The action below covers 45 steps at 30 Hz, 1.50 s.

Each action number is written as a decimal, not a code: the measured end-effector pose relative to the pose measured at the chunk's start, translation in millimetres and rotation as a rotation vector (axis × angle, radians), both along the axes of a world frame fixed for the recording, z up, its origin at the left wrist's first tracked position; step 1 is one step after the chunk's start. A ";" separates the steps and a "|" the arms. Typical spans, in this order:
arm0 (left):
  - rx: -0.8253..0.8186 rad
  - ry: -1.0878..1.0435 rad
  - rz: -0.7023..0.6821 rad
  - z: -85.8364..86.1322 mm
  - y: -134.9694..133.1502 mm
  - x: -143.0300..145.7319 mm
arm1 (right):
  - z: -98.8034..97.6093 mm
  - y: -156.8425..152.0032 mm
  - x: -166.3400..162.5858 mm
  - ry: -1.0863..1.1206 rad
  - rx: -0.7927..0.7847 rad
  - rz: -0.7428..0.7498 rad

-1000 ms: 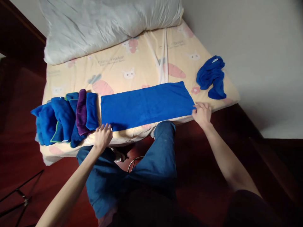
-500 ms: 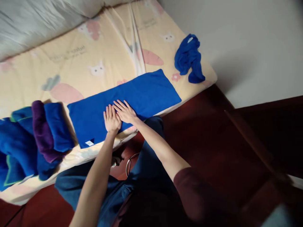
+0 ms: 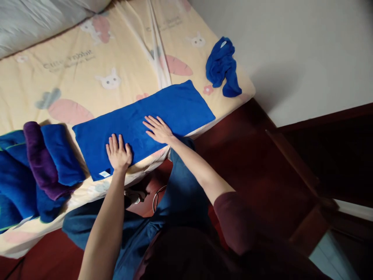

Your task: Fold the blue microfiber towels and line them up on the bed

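Note:
A blue towel (image 3: 177, 103) lies flat as a long strip along the bed's near edge, with a white label (image 3: 104, 174) at its near left corner. Palm down on its left part is my left hand (image 3: 119, 152), fingers spread. My right hand (image 3: 159, 129) rests on the towel's middle, also flat with fingers apart. Left of the towel lie a folded blue cloth (image 3: 62, 153) and a rolled purple cloth (image 3: 42, 159), on or against a pile of blue cloths with green edging (image 3: 13, 175). At the bed's right corner sits a crumpled blue cloth (image 3: 223, 68).
The bed (image 3: 75, 87) has a cream sheet printed with rabbits and carrots. A pale grey quilt or pillow (image 3: 43, 23) lies at the far left. A light wall (image 3: 303, 50) stands on the right, and a dark red floor (image 3: 233, 155) shows below.
My hands have slid apart across the towel: the left toward its labelled end, the right slightly the other way. The whole view has shifted a little, so the bed appears further left.

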State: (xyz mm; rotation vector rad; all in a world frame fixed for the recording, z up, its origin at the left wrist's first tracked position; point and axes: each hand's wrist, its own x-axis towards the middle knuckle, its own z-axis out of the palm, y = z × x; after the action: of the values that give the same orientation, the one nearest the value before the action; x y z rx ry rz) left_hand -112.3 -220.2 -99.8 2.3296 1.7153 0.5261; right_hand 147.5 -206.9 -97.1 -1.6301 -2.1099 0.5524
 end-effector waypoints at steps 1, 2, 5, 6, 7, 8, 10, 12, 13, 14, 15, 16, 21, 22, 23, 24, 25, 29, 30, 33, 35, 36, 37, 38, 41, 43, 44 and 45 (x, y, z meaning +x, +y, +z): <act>-0.010 -0.006 0.021 1.1 -1.6 -9.2 | 0.6 -2.5 15.7 -0.023 -0.010 -0.027; -0.022 -0.015 0.041 2.3 -3.0 -18.1 | 1.1 -4.9 32.7 -0.045 -0.022 -0.057; -0.034 -0.022 0.099 5.0 -6.6 -43.2 | 1.6 -11.4 86.8 -0.094 -0.054 -0.138; -0.029 -0.016 0.117 5.4 -7.8 -51.2 | 1.7 -13.5 104.8 -0.106 -0.064 -0.165; -0.023 -0.007 0.134 5.5 -8.9 -59.1 | 1.8 -15.8 122.1 -0.120 -0.075 -0.196; -0.019 0.001 0.152 5.5 -10.1 -66.6 | 2.0 -18.4 138.7 -0.137 -0.088 -0.230; -0.024 0.011 0.187 5.6 -12.2 -79.6 | 3.0 -24.0 168.8 -0.182 -0.123 -0.307; -0.034 0.016 0.208 6.7 -14.1 -88.0 | 5.0 -30.0 193.2 -0.233 -0.164 -0.377; -0.041 0.018 0.214 7.9 -14.9 -90.1 | 6.2 -32.6 202.7 -0.256 -0.183 -0.409; -0.050 0.021 0.220 9.6 -15.6 -90.7 | 7.4 -34.9 210.2 -0.276 -0.200 -0.440; -0.062 0.024 0.225 11.7 -16.3 -90.1 | 8.5 -36.6 215.8 -0.297 -0.213 -0.467; -0.079 0.027 0.232 14.0 -17.0 -88.5 | 9.1 -37.7 219.5 -0.318 -0.223 -0.489; -0.193 0.044 0.276 23.3 -20.5 -81.5 | 5.5 -35.8 224.1 -0.416 -0.266 -0.500; -0.207 0.042 0.282 24.3 -20.7 -81.3 | 4.9 -33.9 224.1 -0.421 -0.276 -0.497; -0.219 0.038 0.286 25.7 -20.3 -81.0 | 5.4 -31.1 223.4 -0.420 -0.284 -0.494; -0.229 0.030 0.288 27.9 -19.0 -79.7 | 7.4 -27.0 221.5 -0.416 -0.289 -0.489; -0.238 0.020 0.286 31.4 -16.5 -76.6 | 11.1 -21.2 217.6 -0.411 -0.289 -0.479; -0.208 -0.043 0.211 58.2 12.9 -36.3 | 40.2 21.9 165.7 -0.369 -0.190 -0.366; -0.177 -0.056 0.166 65.1 25.3 -19.2 | 47.5 36.5 142.4 -0.343 -0.138 -0.324; -0.080 -0.087 0.019 70.3 67.6 36.5 | 53.8 78.6 58.9 -0.239 0.001 -0.178; -0.089 -0.088 -0.063 55.7 92.7 65.8 | 40.6 97.4 6.8 -0.171 0.032 -0.061; -0.111 -0.085 -0.086 44.2 102.1 75.6 | 29.7 102.9 -13.8 -0.142 0.025 -0.014; -0.132 -0.082 -0.100 31.2 109.1 82.0 | 17.5 106.0 -29.5 -0.118 0.010 0.015; -0.145 -0.082 -0.106 18.4 113.6 85.4 | 5.2 107.2 -40.1 -0.103 -0.003 0.027; -0.121 -0.105 -0.111 -9.0 116.6 84.1 | -19.9 106.2 -46.2 -0.103 -0.004 0.028; -0.097 -0.126 -0.115 -13.8 115.1 79.7 | -22.6 106.2 -38.8 -0.138 0.022 0.034; -0.092 -0.134 -0.113 -12.9 114.4 77.4 | -20.7 106.6 -34.2 -0.157 0.029 0.038; -0.091 -0.138 -0.108 -10.7 113.8 74.8 | -17.7 107.2 -29.3 -0.171 0.030 0.038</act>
State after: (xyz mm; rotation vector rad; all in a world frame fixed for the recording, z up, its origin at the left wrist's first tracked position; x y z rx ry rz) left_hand -37.5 -106.4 -110.5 2.2512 1.5106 0.5633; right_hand 118.2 -99.7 -114.7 -1.6765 -2.2637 0.4038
